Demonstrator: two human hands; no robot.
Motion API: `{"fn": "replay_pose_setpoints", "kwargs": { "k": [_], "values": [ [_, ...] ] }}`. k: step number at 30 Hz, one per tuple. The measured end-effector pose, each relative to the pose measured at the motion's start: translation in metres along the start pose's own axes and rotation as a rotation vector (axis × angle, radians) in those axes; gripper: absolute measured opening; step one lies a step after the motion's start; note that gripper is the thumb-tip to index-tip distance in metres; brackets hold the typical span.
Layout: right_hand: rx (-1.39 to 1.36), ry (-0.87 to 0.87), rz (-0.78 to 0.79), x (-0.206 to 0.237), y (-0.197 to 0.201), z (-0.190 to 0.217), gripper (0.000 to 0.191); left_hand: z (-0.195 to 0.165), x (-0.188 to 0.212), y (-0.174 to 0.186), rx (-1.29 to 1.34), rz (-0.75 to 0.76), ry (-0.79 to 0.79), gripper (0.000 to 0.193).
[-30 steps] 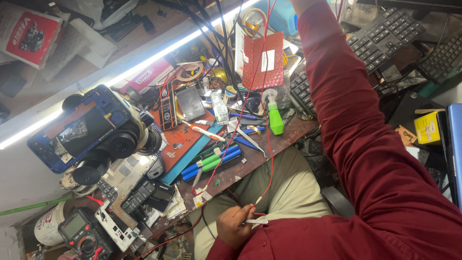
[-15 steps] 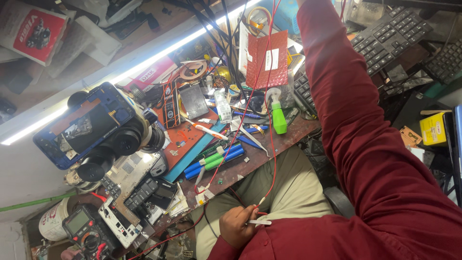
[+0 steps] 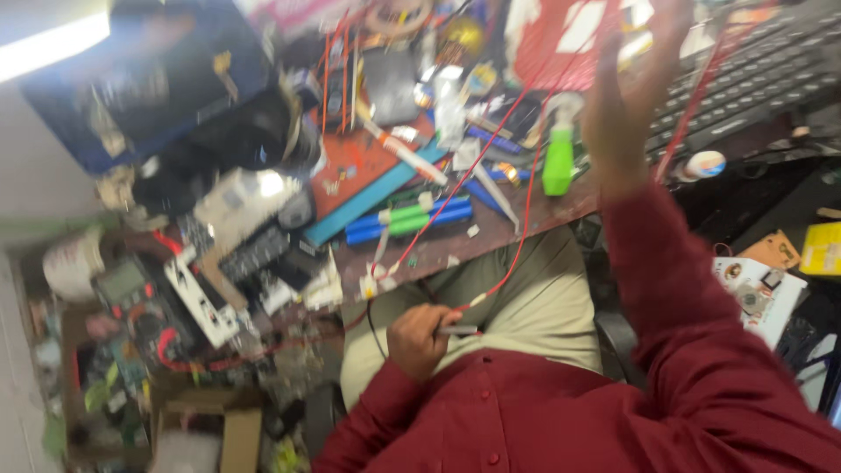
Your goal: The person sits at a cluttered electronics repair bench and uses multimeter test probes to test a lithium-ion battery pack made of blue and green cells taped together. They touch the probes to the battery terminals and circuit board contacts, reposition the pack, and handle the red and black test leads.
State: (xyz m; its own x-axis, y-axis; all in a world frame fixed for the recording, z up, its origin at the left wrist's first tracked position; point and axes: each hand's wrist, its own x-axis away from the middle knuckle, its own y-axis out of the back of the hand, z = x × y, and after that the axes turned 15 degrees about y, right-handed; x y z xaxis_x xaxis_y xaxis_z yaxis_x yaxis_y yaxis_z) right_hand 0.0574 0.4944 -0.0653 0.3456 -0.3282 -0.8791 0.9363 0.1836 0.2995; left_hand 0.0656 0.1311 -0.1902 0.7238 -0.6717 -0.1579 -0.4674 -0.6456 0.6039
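Observation:
My left hand (image 3: 416, 337) rests in my lap on khaki trousers, closed around a thin metal probe (image 3: 457, 330). A red wire (image 3: 517, 254) runs from the probe up over the desk edge (image 3: 534, 223). My right hand (image 3: 626, 105) is raised over the cluttered desk in a dark red sleeve. It is blurred, its fingers look spread, and nothing shows in it. Red wires pass close beside it. A green bottle (image 3: 558, 162) stands just left of that hand.
Blue and green cylinders (image 3: 407, 219) lie near the desk edge. A black keyboard (image 3: 745, 79) is at the upper right. A multimeter (image 3: 131, 289) and a large blue and black device (image 3: 149, 88) sit at the left. A yellow box (image 3: 822, 250) and a small circuit board (image 3: 753, 293) are at the right.
The view has swung and closed in on the desk, with heavy blur. My right hand, out of frame above before, now shows over the desk. My left hand stays in my lap.

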Motion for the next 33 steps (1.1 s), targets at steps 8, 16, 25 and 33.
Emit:
{"fn": "replay_pose_setpoints", "kwargs": {
  "k": [8,16,25,33],
  "values": [
    [-0.252,0.451,0.396,0.215,0.057,0.103,0.023,0.027,0.005,-0.011,0.142,0.057,0.06,0.011],
    [-1.028,-1.006,0.602,0.245,0.045,0.129,0.027,0.017,0.002,-0.017,0.496,0.22,0.354,0.018],
    [-0.766,-0.331,0.656,0.216,0.019,0.112,0.018,0.014,-0.014,-0.009,0.25,-0.022,0.294,0.018],
    [-0.728,-0.668,0.474,0.184,-0.036,0.069,0.012,0.019,-0.016,0.01,0.233,0.046,0.291,0.017]
  ]
}}
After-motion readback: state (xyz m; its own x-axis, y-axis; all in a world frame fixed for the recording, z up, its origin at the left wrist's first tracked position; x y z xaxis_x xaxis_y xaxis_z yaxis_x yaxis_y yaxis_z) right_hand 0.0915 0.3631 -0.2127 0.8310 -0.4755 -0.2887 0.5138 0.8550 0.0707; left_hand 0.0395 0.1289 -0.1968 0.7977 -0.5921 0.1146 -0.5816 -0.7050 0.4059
